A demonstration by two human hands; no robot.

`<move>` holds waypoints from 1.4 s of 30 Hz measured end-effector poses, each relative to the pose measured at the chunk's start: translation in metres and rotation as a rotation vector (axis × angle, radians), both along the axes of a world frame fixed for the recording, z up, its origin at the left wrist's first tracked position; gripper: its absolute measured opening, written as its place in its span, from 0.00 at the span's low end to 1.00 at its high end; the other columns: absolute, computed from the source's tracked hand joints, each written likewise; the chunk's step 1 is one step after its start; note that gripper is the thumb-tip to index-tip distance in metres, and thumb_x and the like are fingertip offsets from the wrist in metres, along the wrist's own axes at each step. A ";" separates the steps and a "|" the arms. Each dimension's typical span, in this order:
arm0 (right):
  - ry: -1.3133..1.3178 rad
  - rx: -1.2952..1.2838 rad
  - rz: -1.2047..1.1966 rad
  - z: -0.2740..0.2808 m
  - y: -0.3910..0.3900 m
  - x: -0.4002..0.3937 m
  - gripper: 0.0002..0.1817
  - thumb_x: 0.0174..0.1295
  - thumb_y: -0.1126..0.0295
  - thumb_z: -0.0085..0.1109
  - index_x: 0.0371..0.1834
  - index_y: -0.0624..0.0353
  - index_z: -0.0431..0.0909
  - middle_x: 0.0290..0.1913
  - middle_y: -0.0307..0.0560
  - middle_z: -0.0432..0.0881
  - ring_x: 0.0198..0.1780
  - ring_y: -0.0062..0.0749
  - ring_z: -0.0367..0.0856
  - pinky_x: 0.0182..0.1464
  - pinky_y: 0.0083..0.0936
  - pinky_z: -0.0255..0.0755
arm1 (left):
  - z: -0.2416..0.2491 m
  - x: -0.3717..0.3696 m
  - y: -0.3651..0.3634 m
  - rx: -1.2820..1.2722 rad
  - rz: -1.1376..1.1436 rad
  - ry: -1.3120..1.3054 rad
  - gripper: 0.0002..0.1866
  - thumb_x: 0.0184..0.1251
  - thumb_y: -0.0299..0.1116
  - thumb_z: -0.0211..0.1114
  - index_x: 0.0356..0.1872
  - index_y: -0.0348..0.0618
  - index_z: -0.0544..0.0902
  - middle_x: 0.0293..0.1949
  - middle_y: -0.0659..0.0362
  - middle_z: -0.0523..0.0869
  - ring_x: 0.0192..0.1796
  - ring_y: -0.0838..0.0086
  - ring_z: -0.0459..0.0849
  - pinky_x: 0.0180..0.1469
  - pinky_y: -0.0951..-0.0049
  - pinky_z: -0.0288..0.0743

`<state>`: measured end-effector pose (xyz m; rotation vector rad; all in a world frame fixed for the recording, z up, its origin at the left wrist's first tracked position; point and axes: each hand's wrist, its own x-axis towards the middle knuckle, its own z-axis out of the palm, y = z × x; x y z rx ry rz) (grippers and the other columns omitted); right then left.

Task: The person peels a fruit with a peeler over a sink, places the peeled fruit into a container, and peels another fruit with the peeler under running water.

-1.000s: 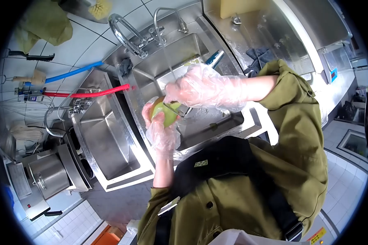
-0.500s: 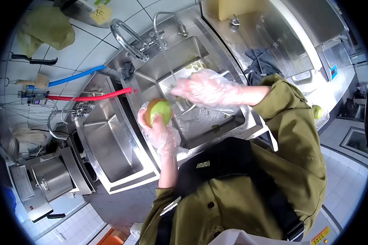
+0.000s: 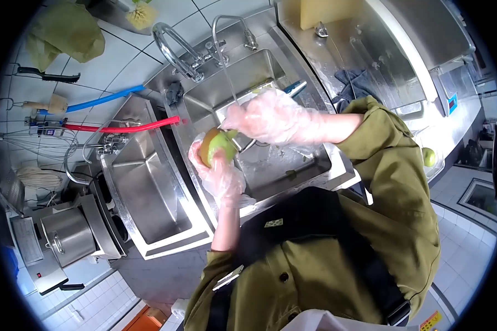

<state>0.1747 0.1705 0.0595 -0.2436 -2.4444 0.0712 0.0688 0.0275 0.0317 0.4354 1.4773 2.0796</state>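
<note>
My left hand [image 3: 222, 179], in a clear plastic glove, is closed around a round fruit [image 3: 222, 148] over the near left part of the sink. The fruit is brown on one side and bright green on the other. My right hand [image 3: 276, 116], also gloved, is closed at the fruit's upper right, where a small green piece shows. Past the back of that hand juts the teal-and-white handle [image 3: 296, 88] of a tool; its working end is hidden by the fingers. Green scraps lie in the sink [image 3: 270, 190] beneath both hands.
A thin stream runs from the slim faucet [image 3: 220, 41], beside a thicker curved tap [image 3: 174, 52]. A second sink [image 3: 149, 198] is to the left, with a red hose [image 3: 143, 128] over it. A grey cloth [image 3: 348, 88] and a green fruit [image 3: 428, 157] are on the right.
My right hand has turned and moved slightly left against the fruit, and the teal-and-white handle has come into view behind it. The fruit has tilted slightly in my left hand.
</note>
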 end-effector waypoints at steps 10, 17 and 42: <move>-0.176 -0.155 -0.072 -0.004 0.007 0.005 0.13 0.64 0.59 0.50 0.30 0.58 0.72 0.16 0.50 0.73 0.21 0.41 0.77 0.22 0.31 0.70 | -0.004 -0.003 0.002 0.060 0.078 0.098 0.22 0.60 0.33 0.63 0.53 0.49 0.66 0.51 0.54 0.72 0.49 0.62 0.77 0.42 0.62 0.80; -0.310 -0.133 0.076 -0.050 0.052 0.005 0.15 0.63 0.56 0.50 0.28 0.55 0.75 0.19 0.46 0.75 0.23 0.41 0.79 0.22 0.35 0.69 | 0.002 -0.010 -0.019 0.075 -0.073 0.108 0.25 0.54 0.29 0.60 0.55 0.46 0.65 0.50 0.51 0.72 0.46 0.58 0.79 0.39 0.59 0.81; 0.111 -1.540 0.281 -0.032 -0.017 0.007 0.15 0.71 0.61 0.44 0.43 0.61 0.75 0.29 0.38 0.76 0.32 0.25 0.75 0.33 0.23 0.68 | 0.009 -0.018 -0.007 -0.013 -0.422 0.030 0.32 0.58 0.42 0.68 0.59 0.49 0.60 0.48 0.56 0.76 0.52 0.71 0.76 0.53 0.70 0.71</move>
